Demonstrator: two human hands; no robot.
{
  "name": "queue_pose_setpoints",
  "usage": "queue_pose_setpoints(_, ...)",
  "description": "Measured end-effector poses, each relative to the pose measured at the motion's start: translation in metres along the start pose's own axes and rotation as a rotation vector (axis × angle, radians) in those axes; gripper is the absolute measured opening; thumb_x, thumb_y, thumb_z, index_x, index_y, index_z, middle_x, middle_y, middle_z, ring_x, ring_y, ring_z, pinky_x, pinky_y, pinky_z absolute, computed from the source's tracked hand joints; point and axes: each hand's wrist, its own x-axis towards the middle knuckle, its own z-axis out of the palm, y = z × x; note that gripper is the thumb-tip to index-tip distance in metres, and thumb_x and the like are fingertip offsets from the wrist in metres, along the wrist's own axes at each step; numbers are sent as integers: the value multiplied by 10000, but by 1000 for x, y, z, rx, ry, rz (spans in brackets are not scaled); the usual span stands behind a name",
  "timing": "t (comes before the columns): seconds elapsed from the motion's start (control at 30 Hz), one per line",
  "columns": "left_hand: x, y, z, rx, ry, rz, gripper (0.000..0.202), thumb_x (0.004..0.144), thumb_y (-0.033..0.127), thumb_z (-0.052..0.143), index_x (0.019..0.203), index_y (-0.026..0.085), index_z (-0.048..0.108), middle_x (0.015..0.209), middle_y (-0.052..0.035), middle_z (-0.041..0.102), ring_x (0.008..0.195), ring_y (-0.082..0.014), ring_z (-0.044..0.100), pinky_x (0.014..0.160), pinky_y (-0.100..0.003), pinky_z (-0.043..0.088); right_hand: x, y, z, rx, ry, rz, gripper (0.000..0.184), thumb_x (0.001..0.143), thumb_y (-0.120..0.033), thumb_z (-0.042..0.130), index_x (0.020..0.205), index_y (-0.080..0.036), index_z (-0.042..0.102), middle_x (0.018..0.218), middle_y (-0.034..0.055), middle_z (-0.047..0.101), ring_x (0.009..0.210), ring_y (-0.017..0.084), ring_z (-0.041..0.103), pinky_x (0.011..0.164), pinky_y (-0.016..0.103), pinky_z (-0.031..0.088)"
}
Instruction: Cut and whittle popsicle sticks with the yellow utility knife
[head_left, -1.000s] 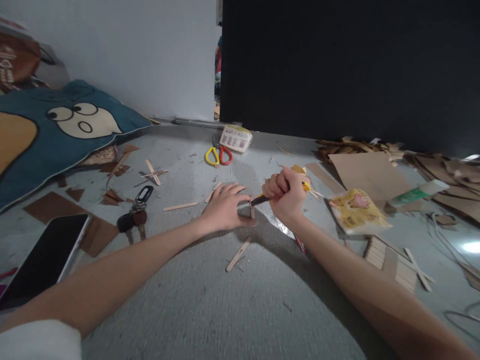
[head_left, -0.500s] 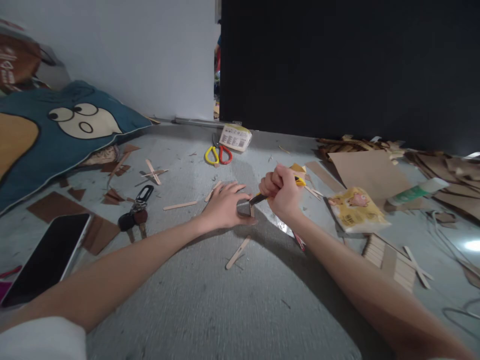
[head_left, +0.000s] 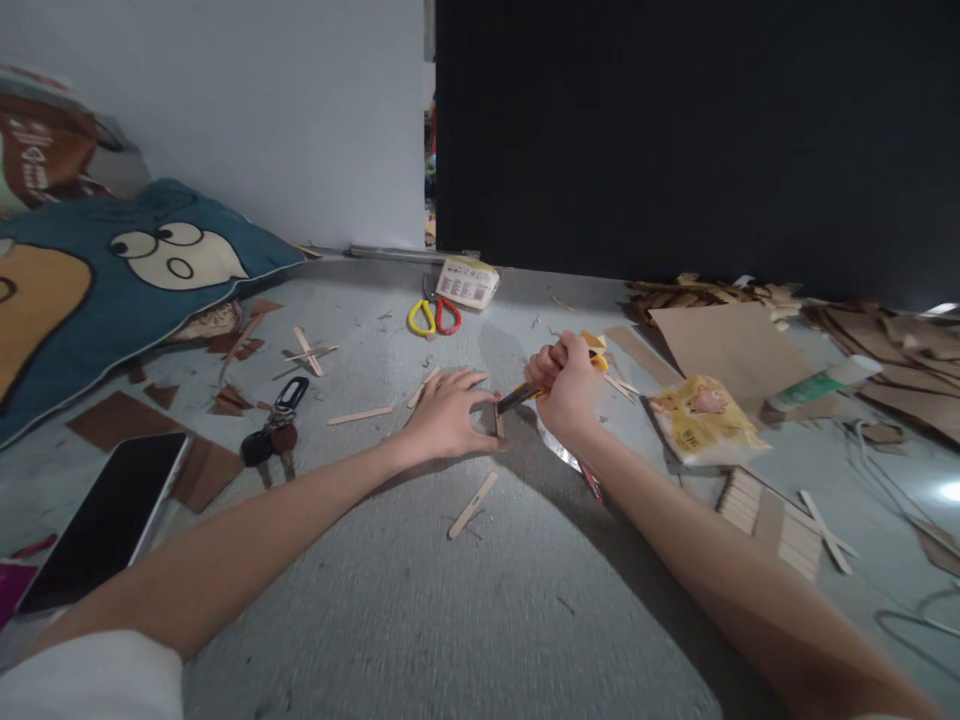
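Note:
My right hand [head_left: 564,390] is wrapped in a fist round a yellow-and-black utility knife [head_left: 520,394]. The knife slants down to the left, its tip at a short wooden craft stick [head_left: 498,420]. Thumb and fingertips of my left hand [head_left: 448,412] pinch that stick against the grey surface. Just below lies another craft stick [head_left: 473,505] with a slot near its middle. More craft sticks lie beside the left hand, one flat to its left [head_left: 360,416] and one partly hidden behind the fingers. Under the right wrist shows a shiny strip [head_left: 556,447].
Red-and-yellow scissors [head_left: 435,316] and a white packet [head_left: 468,283] lie ahead. Keys [head_left: 271,440], a phone [head_left: 105,520] and a blue cushion [head_left: 150,300] are on the left. To the right are a yellow tissue pack [head_left: 705,418], a glue stick [head_left: 825,384], stacked craft sticks [head_left: 772,522] and cardboard [head_left: 735,345].
The knife lies at a slightly lower slant and more of its front part shows. Both hands stay at nearly the same spot, and the view has shifted a little.

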Motion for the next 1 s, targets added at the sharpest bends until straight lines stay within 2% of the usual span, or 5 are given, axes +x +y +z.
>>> queue_pose_setpoints(0.17,0,0,1,14,7,-6,735,718,671,862,1333,290,738,1650,-103,499,1579,-385,358,1313,-609,161,8,-1,1,27,133,65,490,908,-266,590,605,-245,206,450,-110,234,381,59,194,381,214,208)
queue_pose_setpoints(0.3,0,0,1,13,14,1,746,716,695,861,1337,300,738,1637,-101,514,1574,-384,364,1311,-610,157,14,-2,-3,101,298,196,442,934,-189,508,645,-246,178,455,-120,206,363,59,178,361,197,208)
queue_pose_setpoints(0.43,0,0,1,1,16,-4,732,715,688,867,1326,306,744,1637,-100,515,1562,-395,376,1308,-623,150,17,-2,-8,169,345,322,445,941,-158,493,662,-246,158,469,-125,172,362,67,144,346,199,178)
queue_pose_setpoints(0.7,-1,0,3,-22,14,3,650,716,673,872,1238,299,776,1646,-92,504,1577,-392,356,1308,-635,145,8,-11,-9,92,49,43,571,935,-326,602,614,-236,137,450,-102,207,382,70,156,386,232,216)
queue_pose_setpoints(1.0,0,0,2,-18,14,7,708,709,639,880,1317,301,744,1650,-97,498,1583,-394,347,1307,-634,152,-3,-6,-4,45,-100,-18,610,856,-380,690,544,-230,188,433,-96,205,402,65,121,402,254,185)
